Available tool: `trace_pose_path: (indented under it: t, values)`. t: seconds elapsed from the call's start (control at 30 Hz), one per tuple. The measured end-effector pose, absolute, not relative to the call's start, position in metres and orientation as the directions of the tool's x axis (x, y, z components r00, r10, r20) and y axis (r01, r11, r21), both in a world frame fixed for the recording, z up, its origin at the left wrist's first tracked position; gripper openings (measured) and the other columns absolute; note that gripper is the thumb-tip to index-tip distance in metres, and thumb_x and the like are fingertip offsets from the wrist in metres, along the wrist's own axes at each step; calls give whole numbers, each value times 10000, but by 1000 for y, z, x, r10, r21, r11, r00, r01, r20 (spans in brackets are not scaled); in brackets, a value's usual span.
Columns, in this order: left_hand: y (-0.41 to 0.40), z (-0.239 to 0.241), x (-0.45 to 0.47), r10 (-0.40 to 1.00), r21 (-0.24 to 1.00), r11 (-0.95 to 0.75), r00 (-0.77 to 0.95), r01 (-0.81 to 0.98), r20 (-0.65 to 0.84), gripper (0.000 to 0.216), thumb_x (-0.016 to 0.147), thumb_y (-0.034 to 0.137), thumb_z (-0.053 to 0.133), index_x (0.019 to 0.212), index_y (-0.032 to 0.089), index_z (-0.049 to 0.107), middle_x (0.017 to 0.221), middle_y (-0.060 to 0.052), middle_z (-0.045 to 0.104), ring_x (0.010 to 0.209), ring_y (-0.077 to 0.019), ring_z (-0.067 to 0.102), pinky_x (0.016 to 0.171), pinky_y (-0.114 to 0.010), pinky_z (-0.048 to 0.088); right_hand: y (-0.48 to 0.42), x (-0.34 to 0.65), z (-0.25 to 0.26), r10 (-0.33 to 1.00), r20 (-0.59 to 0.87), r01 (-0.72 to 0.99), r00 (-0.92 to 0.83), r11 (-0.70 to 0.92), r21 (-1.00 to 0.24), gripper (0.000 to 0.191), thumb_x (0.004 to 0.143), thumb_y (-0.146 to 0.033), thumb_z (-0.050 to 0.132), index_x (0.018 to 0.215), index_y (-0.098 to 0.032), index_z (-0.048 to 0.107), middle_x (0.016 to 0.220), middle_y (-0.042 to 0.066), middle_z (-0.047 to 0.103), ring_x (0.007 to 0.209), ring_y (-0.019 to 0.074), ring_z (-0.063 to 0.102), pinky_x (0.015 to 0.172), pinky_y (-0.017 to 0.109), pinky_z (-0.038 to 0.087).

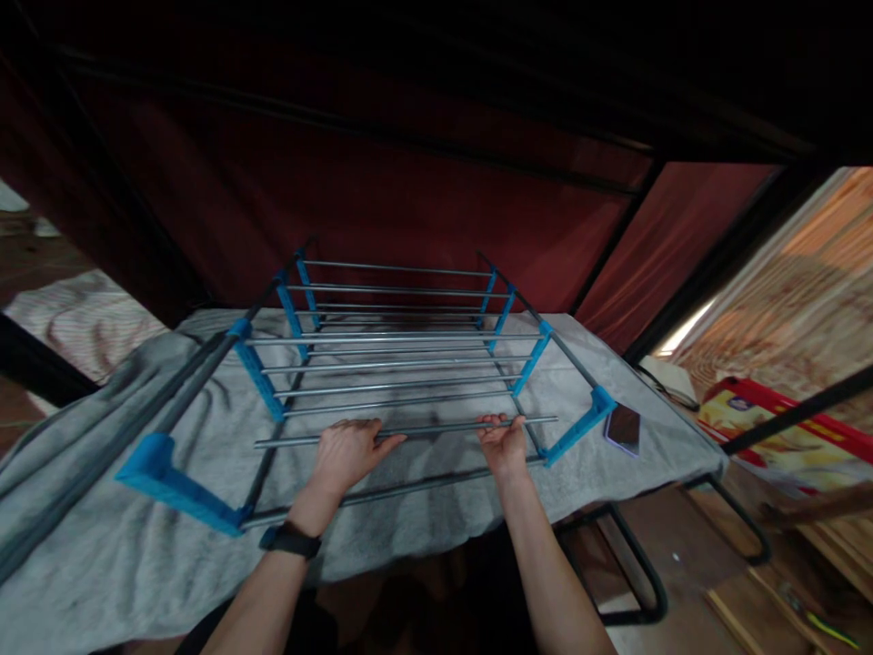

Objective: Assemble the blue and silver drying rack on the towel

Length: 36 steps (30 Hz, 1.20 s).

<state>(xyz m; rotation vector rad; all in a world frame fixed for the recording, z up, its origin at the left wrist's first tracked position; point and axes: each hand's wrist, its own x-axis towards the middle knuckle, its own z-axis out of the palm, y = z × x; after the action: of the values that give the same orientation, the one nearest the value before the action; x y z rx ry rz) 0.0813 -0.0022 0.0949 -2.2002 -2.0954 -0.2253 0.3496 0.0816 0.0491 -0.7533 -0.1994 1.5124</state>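
Observation:
A metal rack (409,364) with thin grey rods and blue plastic side brackets lies on a table covered by a grey cloth (136,546). Both hands grip one loose grey rod (436,428) held level at the rack's near end. My left hand (345,452) wraps over the rod left of its middle; a black watch sits on that wrist. My right hand (505,441) closes around the rod further right, near a blue bracket (579,423).
A phone (624,428) lies on the cloth beside the rack's right corner. A dark red curtain hangs behind the table. On the right, a black tube frame (641,573), a red and yellow box (770,428) and wooden boards lie on the floor.

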Motion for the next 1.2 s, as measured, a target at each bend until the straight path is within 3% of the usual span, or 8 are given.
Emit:
trace_pose_path:
  t: [0.33, 0.6, 0.93, 1.2]
  values:
    - [-7, 89, 83, 970, 104, -174, 152, 979, 189, 461, 949, 585, 455, 889, 190, 683, 871, -105, 727, 895, -255, 687, 833, -365, 451, 84, 369, 44, 893, -448, -847, 40, -208, -490, 642, 1029, -509, 53, 610, -234, 455, 522, -18, 481, 550, 168, 582, 664, 392, 553]
    - [-13, 92, 65, 969, 134, 46, -77, 990, 234, 556, 885, 699, 468, 865, 190, 691, 948, -136, 721, 970, -281, 662, 895, -401, 440, 88, 385, 35, 852, -522, -776, 50, -296, -557, 595, 1021, -500, 85, 631, -248, 456, 609, 20, 552, 678, 210, 658, 710, 453, 569]
    - [-23, 98, 65, 974, 109, -37, 11, 993, 228, 671, 894, 744, 367, 836, 171, 710, 844, -143, 724, 847, -276, 682, 784, -382, 445, 84, 384, 42, 852, -516, -798, 90, -248, -549, 591, 1027, -492, 56, 616, -244, 399, 562, -16, 479, 579, 181, 600, 638, 382, 527]
    - [-25, 99, 61, 985, 104, 59, -74, 993, 153, 630, 865, 765, 418, 834, 203, 701, 769, -114, 731, 829, -281, 703, 771, -370, 456, 85, 381, 40, 885, -463, -797, 47, -246, -552, 602, 1027, -522, 84, 644, -243, 455, 578, -14, 525, 607, 175, 628, 699, 395, 564]
